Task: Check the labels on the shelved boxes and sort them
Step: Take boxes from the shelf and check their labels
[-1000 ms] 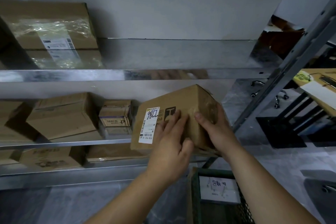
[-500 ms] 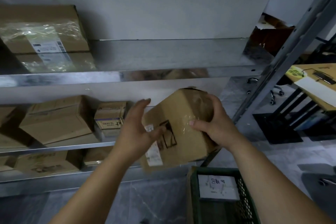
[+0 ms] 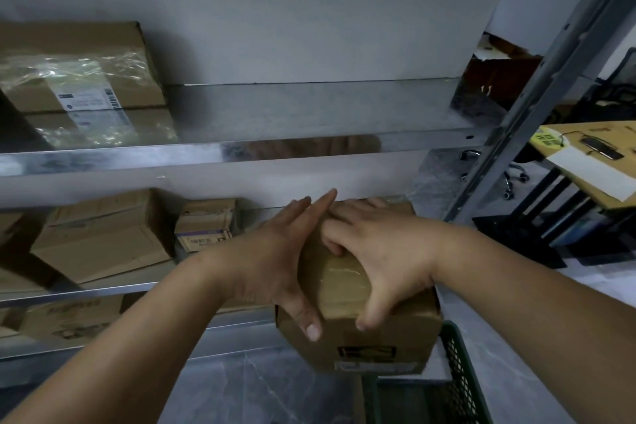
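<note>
Turning the cardboard box [image 3: 347,289], the person has rolled its white label out of sight, and a taped face is now uppermost. The right hand [image 3: 382,251] grasps the top with curled fingers. The left hand [image 3: 275,262] presses flat against the left side, fingers straight. The box hangs over the green crate [image 3: 461,372], in front of the shelves.

Green plastic crate [image 3: 461,375], lower right, above grey marbled floor [image 3: 241,392]. Wooden desk [image 3: 578,130], far right, bearing a white sheet [image 3: 585,169] and a black device [image 3: 600,148]. Castored chair base [image 3: 512,172] beside the desk.
</note>
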